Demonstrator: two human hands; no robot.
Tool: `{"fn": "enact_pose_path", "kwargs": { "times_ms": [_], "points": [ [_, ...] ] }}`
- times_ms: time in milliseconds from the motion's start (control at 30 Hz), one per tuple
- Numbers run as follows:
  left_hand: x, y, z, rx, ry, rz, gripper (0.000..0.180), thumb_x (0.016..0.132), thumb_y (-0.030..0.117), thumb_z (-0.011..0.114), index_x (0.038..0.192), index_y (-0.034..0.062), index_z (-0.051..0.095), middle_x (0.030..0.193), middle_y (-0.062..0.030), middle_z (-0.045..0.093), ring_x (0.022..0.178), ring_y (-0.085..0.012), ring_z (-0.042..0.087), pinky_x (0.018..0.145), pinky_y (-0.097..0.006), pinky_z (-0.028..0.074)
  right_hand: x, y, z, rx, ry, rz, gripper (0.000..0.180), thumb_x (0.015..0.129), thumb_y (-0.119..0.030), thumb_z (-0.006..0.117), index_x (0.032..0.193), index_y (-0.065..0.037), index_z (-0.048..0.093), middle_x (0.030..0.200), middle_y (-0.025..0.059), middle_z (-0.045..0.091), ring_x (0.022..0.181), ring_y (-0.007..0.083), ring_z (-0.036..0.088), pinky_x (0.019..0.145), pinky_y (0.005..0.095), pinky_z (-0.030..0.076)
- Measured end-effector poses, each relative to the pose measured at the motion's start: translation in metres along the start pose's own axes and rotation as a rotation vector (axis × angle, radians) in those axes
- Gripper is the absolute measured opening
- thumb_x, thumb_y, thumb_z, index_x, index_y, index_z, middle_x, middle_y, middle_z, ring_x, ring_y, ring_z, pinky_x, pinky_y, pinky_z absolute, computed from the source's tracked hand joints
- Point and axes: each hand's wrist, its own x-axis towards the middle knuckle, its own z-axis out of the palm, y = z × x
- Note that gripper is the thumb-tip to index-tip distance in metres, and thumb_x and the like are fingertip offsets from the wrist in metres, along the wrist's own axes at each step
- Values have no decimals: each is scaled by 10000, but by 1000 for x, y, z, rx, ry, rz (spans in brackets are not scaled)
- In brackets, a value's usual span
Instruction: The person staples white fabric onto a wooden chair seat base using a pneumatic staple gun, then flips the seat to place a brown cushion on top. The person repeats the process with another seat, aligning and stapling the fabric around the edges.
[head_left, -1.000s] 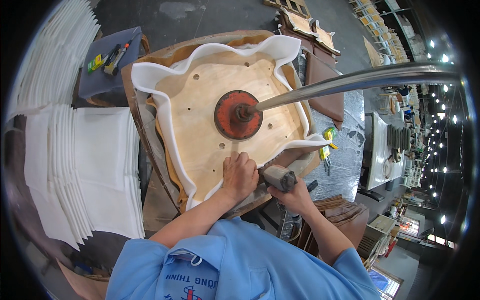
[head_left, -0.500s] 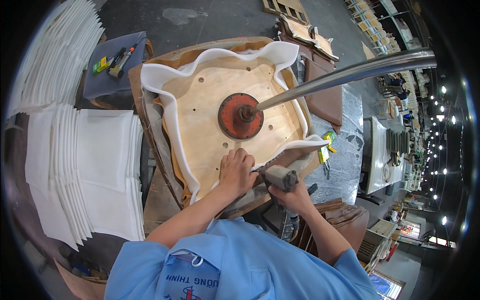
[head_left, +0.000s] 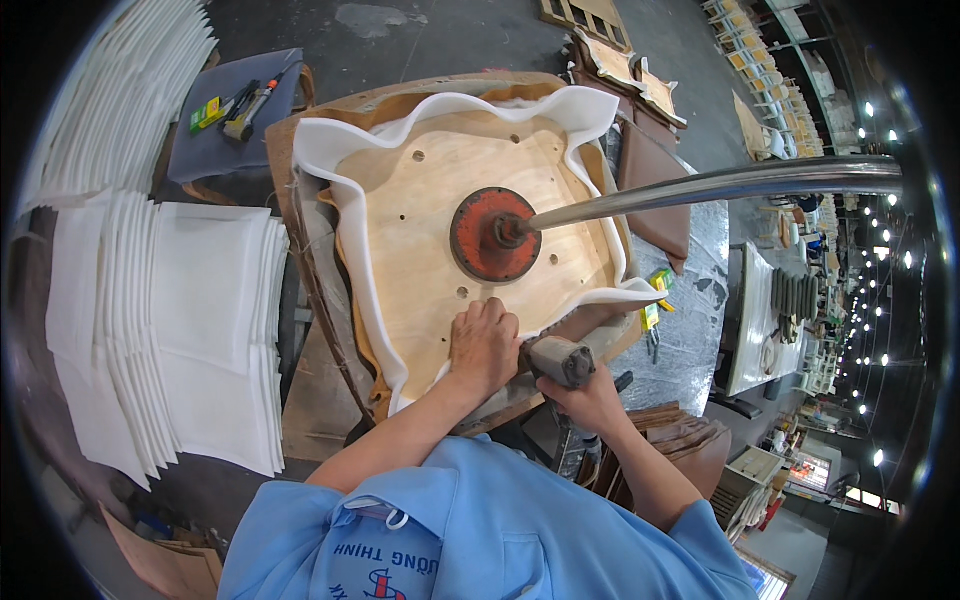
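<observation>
A pale plywood seat panel (head_left: 390,250) lies on a white foam sheet (head_left: 348,215), whose wavy edges curl up around it. Tan-brown cover material (head_left: 352,318) peeks out beneath the foam. A red round pressing disc (head_left: 468,235) on a shiny metal bar (head_left: 700,188) sits on the panel's middle. My left hand (head_left: 484,345) is at the panel's near edge, fingers bent and together over the foam's edge; the fingertips' exact hold is partly hidden. Just to its right, my right hand (head_left: 590,400) grips a grey staple gun (head_left: 562,362), its nose close to the near edge.
Stacks of white sheets (head_left: 205,300) stand on the left. A blue-grey stool (head_left: 215,155) carries tools and a green-yellow box. To the right are a brown cushion (head_left: 650,190), a plastic-covered table (head_left: 700,290) and brown covers (head_left: 690,440). The bar crosses above the right side.
The view has shifted slightly, so the panel and disc appear a little further right. Both hands stay at the near edge, and the staple gun's angle differs slightly.
</observation>
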Motion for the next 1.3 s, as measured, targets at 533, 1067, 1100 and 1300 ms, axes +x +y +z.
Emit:
{"fn": "enact_pose_path", "kwargs": {
  "times_ms": [533, 1067, 1100, 1300],
  "points": [
    [-87, -69, -164, 43, 211, 88, 226, 955, 42, 699, 1167, 38, 778, 1239, -165, 753, 1219, -411, 687, 1118, -526, 524, -40, 45, 44, 138, 242, -205, 660, 927, -86, 894, 1535, -18, 646, 1371, 152, 779, 1281, 234, 736, 1116, 380, 562],
    [-52, -33, -87, 465, -432, 722, 242, 944, 386, 830, 991, 154, 781, 988, -73, 741, 1045, -323, 711, 939, -511, 536, -32, 105, -13, 22, 802, -346, 665, 902, -131, 923, 1508, -52, 661, 1217, 190, 782, 1143, 373, 752, 1025, 452, 583],
    [-47, -29, -75, 460, -453, 719, 234, 950, 375, 827, 983, 149, 776, 967, -82, 738, 1010, -333, 721, 907, -511, 547, -38, 115, -13, 106, 817, -334, 664, 907, -141, 928, 1505, -38, 658, 1191, 177, 792, 1127, 349, 755, 1020, 447, 580],
    [-22, -18, -27, 430, -523, 663, 267, 1038, 342, 755, 945, 91, 750, 807, -152, 737, 797, -400, 758, 733, -543, 600, -88, 132, 14, 578, 778, -95, 634, 970, -162, 915, 1525, -12, 648, 992, 55, 767, 741, 136, 679, 655, 322, 550]
  ]
}}
